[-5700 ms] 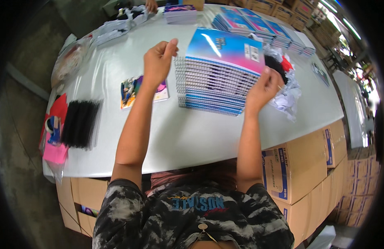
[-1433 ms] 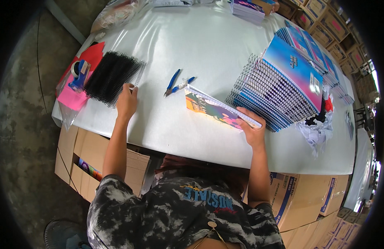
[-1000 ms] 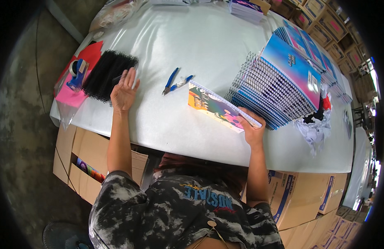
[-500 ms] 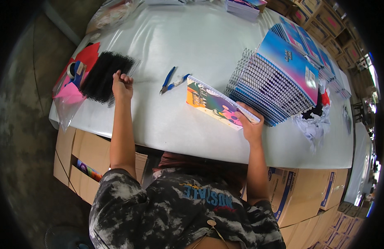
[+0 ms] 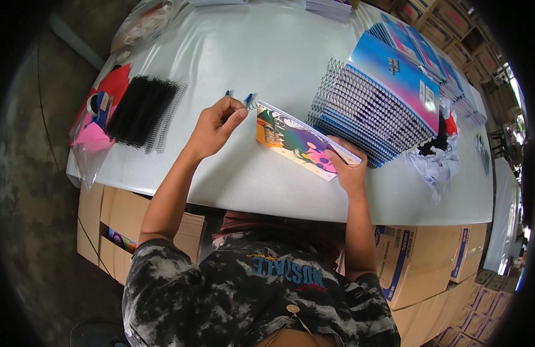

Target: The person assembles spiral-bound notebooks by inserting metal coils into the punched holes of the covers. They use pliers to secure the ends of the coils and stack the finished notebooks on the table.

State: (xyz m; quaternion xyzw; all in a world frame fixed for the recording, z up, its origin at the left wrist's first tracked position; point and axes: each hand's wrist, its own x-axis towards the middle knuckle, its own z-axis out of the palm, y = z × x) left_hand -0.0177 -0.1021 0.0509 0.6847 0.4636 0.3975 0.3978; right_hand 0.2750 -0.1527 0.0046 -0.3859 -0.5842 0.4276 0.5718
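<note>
My right hand [image 5: 349,165] grips a notebook [image 5: 305,141] with a colourful cover by its right end, thumb on the cover. The notebook stands tilted over the table, its long page edge upward. My left hand [image 5: 218,127] is closed in a pinch beside the notebook's left corner. A short curly piece of thin spiral binding coil [image 5: 252,106] shows between those fingertips and the corner; the rest of it is hidden by the hand. Behind the left hand, blue-handled pliers [image 5: 248,99] lie partly covered. A bundle of black spiral coils [image 5: 141,111] rests at the left.
To the right stands a tall stack of coil-bound notebooks [image 5: 394,78] with blue and pink covers. Crumpled paper and cloth scraps [image 5: 435,170] lie by it. A tape dispenser [image 5: 100,107] and red sheets [image 5: 118,81] sit at the left edge. Cardboard boxes [image 5: 423,266] are below the table.
My left hand has moved right from the black coil bundle to the notebook's left corner, now covering part of the pliers. My right hand still holds the notebook in nearly the same place.
</note>
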